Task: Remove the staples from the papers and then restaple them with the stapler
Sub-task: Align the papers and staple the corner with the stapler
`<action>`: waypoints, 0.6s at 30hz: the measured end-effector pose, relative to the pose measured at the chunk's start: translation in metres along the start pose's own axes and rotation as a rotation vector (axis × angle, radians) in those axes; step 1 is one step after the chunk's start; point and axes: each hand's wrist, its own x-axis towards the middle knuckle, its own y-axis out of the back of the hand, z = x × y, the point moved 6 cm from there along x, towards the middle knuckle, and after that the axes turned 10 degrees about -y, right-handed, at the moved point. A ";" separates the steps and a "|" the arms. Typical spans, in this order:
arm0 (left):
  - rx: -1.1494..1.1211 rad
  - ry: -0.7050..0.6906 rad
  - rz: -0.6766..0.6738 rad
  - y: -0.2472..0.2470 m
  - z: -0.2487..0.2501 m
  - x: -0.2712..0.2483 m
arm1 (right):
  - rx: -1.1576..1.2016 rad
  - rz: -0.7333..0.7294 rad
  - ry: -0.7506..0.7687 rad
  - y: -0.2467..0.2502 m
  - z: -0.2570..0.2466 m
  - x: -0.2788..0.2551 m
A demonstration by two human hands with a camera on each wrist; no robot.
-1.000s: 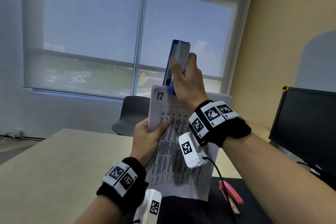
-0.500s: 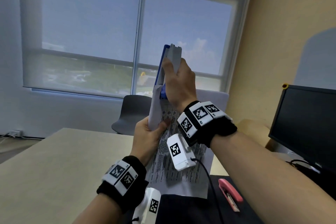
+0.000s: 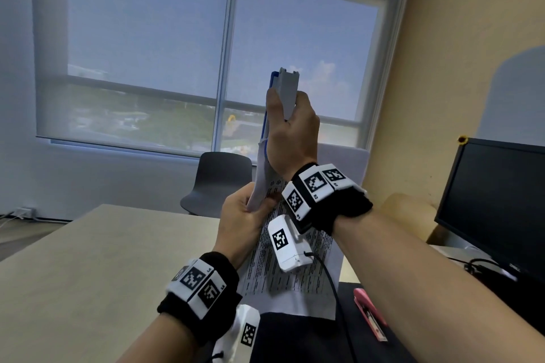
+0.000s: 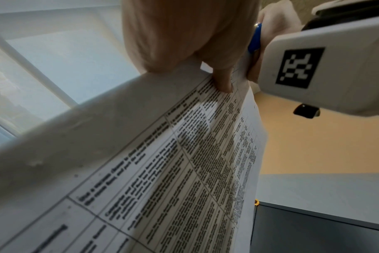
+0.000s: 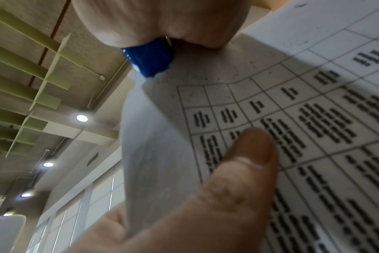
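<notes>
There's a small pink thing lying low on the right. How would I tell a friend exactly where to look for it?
Start at the black monitor on the right and drop to the dark mat on the desk's near edge. The pink stapler lies flat there, just right of the hanging papers. Unlike the blue and grey stapler held up in the right hand, nobody touches it.

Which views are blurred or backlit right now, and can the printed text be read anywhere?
Head view: bright window behind leaves the right hand and stapler in shade; wide-angle bends the frame edges. Left wrist view: the papers are blurred, worst at the near edge, and the left hand is washed out. Right wrist view: text sharper, still unreadable; ceiling lights flare.
</notes>
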 end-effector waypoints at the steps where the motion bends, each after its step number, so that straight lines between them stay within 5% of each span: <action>1: 0.000 0.001 0.000 -0.001 0.000 0.000 | 0.010 0.013 0.000 0.001 0.000 0.000; 5: -0.013 0.008 0.026 -0.002 0.001 -0.001 | 0.030 0.016 -0.009 0.002 0.001 0.001; 10: -0.109 0.075 0.059 0.005 0.000 0.000 | 0.152 -0.169 -0.226 0.002 0.010 0.010; 18: -0.197 0.136 0.049 0.005 0.000 0.001 | 0.249 0.113 -0.426 0.063 0.019 0.047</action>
